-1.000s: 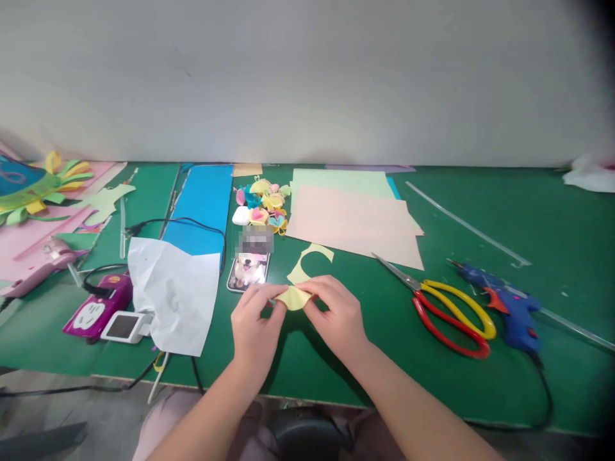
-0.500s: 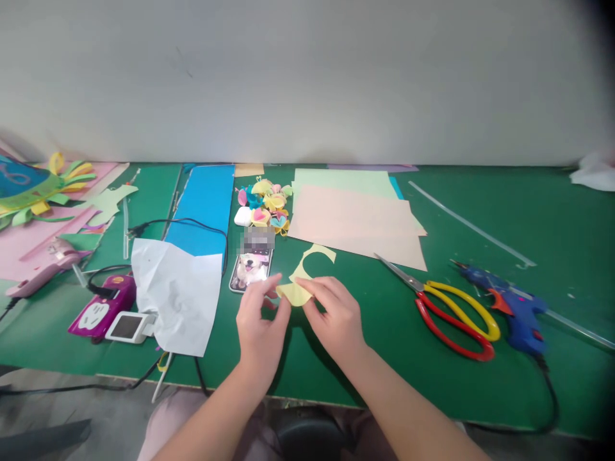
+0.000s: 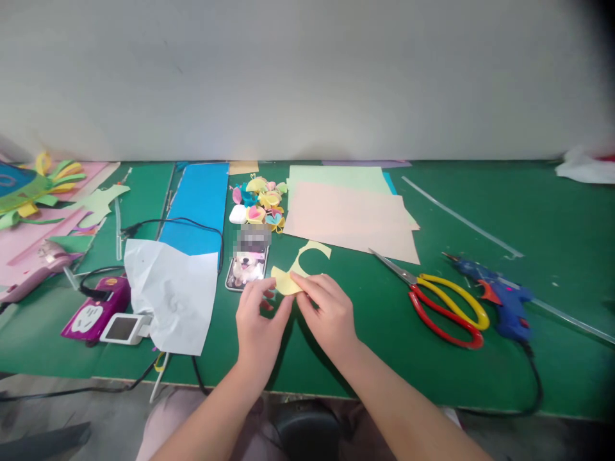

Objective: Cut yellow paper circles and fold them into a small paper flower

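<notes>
A small yellow paper piece [image 3: 284, 282] with a rounded edge is held over the green table between both hands. My left hand [image 3: 262, 317] pinches its left and lower side. My right hand [image 3: 327, 310] has thumb and fingers closed on its right side. Just beyond the fingers lies a yellow paper offcut [image 3: 307, 248] with a round cut-out. To the left, close to my left hand, a phone [image 3: 246, 269] shows a white dog on its screen. Scissors [image 3: 427, 298] with one red and one yellow handle lie right of my right hand.
A blue glue gun [image 3: 504, 298] and a clear glue stick [image 3: 461, 218] lie at the right. Pink paper [image 3: 353, 214] and a pile of small paper shapes [image 3: 262, 198] are at the back. White crumpled paper [image 3: 173, 294], cords and a purple power bank-like device [image 3: 98, 310] occupy the left.
The yellow paper piece has turned a little between my fingers, tilting up at its left. The whole view has shifted slightly; the things on the table lie as before.
</notes>
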A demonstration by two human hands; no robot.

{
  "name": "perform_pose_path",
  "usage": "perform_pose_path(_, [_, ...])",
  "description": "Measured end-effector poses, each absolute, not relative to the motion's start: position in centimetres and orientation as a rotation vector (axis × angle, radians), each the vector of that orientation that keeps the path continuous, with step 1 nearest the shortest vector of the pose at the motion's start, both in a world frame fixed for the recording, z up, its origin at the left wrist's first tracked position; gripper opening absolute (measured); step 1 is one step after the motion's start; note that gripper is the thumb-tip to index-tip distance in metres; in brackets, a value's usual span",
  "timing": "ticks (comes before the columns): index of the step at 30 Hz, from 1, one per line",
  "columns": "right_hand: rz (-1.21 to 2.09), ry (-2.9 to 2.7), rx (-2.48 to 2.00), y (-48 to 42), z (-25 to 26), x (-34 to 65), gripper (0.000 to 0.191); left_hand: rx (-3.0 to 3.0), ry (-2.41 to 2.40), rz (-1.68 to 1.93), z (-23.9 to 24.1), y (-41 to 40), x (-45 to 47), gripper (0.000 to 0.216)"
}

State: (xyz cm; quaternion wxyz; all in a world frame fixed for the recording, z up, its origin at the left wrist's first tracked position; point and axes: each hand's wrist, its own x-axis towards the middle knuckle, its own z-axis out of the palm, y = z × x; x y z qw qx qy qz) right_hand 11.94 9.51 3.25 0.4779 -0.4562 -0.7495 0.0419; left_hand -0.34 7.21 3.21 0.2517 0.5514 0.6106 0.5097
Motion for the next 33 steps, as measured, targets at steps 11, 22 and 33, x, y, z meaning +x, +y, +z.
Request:
perform_pose_path(11, [0.568,-1.696,-1.040,8.8,4.0,13.0,0.029,1.267,1.581,1.471,2.5,7.8,-1.5,0.009])
perform_pose_path(22, [0.586,-1.697,-1.080,9.2,4.0,13.1,0.018,1.797,1.612,1.515,2.8,7.7,-1.8,0.012])
perform_pose_path(33, [0.565,-1.950,-1.073,9.7,2.7,13.5,0.020,2.173,1.631,1.097,2.1,7.9,-2.0,0.018])
